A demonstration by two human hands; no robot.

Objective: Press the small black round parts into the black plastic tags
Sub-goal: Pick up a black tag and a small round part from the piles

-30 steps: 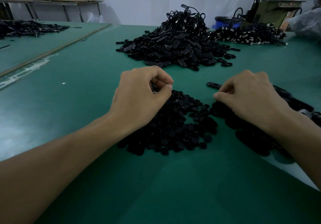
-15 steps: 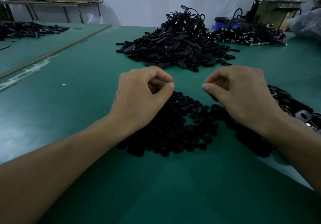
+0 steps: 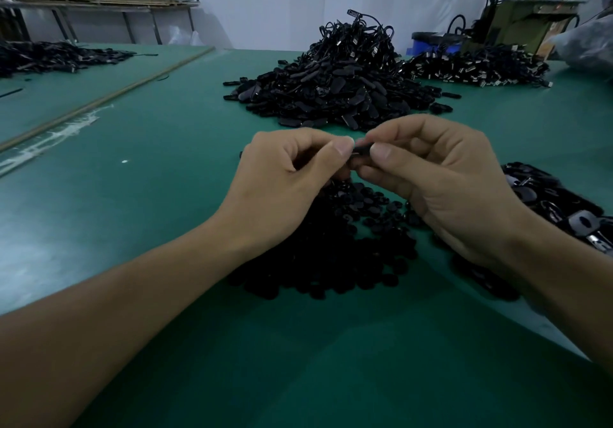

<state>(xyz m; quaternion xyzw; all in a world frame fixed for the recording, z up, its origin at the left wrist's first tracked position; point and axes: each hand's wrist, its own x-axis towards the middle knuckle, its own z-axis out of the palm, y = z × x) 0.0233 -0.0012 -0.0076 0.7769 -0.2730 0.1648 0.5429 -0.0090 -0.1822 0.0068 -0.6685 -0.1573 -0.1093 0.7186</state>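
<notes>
From my seat at the remote station I see both hands raised a little above the green tabletop (image 3: 149,195), meeting over the middle of it. My left hand (image 3: 282,188) has its fingers curled, thumb and forefinger pinching one end of a black plastic tag (image 3: 361,149); my right hand (image 3: 441,182) is curled the same way, thumb and forefinger pinching the other end, so the tag sits between the two thumbs. Only a sliver of it shows, and I cannot tell whether a round part is seated in it or what the lower fingers of either hand have under them. Directly beneath the hands, toward the near edge, lies the heap of small black round parts (image 3: 348,255), spread flat and partly hidden by both wrists. Along the right edge of the tabletop, just beside my right forearm, sits a pile of loose tags (image 3: 547,202), some showing round holes and bright metal ends. Farther back, at the middle of the tabletop, a tall mound of black tags with cords (image 3: 335,85) rises, and near the far right corner a lower spread of black pieces with metal tips (image 3: 474,66) lies just beside it. A second green surface to the left carries another dark pile (image 3: 49,57). Behind the far right corner stand a green machine (image 3: 527,19) and a blue bucket (image 3: 428,42).
</notes>
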